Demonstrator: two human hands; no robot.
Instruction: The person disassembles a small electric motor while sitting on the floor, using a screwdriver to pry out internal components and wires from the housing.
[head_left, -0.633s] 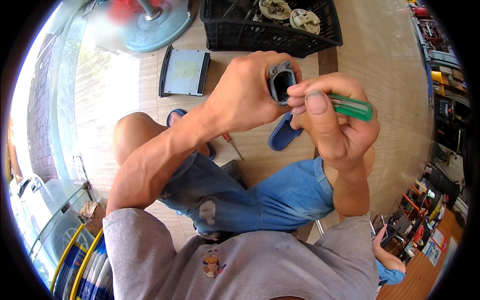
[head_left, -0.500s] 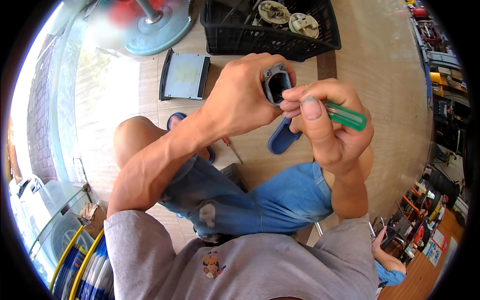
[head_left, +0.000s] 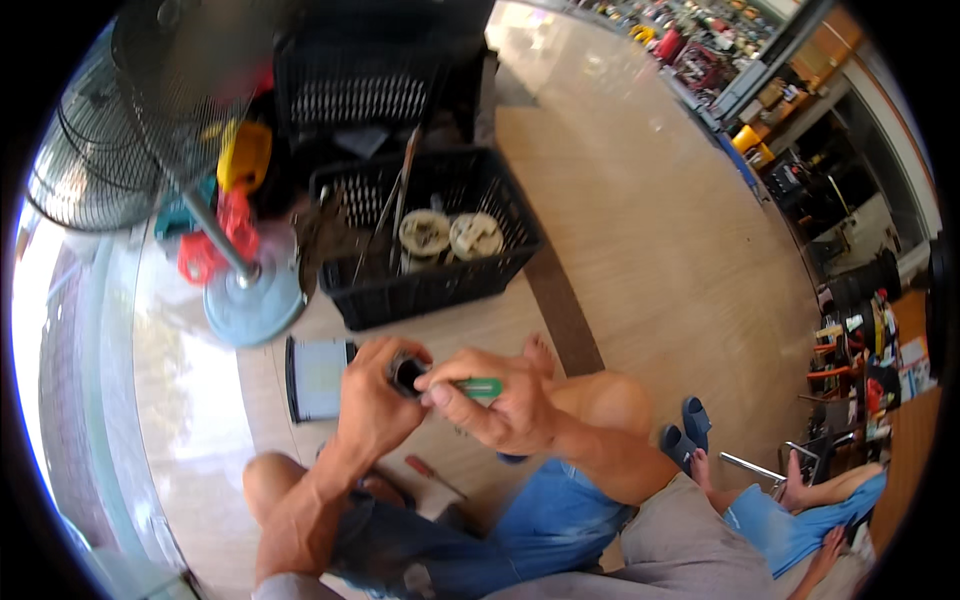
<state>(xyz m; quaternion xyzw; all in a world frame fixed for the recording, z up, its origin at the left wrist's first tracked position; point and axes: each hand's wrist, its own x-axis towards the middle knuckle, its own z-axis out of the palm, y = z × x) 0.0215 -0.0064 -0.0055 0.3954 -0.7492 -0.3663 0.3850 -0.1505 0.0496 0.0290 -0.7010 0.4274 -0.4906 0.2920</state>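
My left hand (head_left: 375, 405) is wrapped around a dark, hollow tool housing (head_left: 403, 370), its open end facing up. My right hand (head_left: 495, 408) grips a screwdriver with a green see-through handle (head_left: 479, 387). The fingertips of that hand rest at the rim of the housing, and the screwdriver's shaft and tip are hidden behind them. Both hands are held together above the floor, in front of my knees. Below them on the floor lies a red-handled screwdriver (head_left: 430, 474).
A black crate (head_left: 440, 290) with round cream-coloured parts (head_left: 475, 236) stands ahead. Left of it is a standing fan (head_left: 245, 300). A flat silver-and-black box (head_left: 318, 380) lies beside my left hand. At right, another person's legs (head_left: 790, 520) show near dark blue slippers (head_left: 685, 435).
The view has tilted up and swung to the right, showing the fan, more of the crate and another person's legs. Both hands keep their holds on the housing and the green-handled screwdriver.
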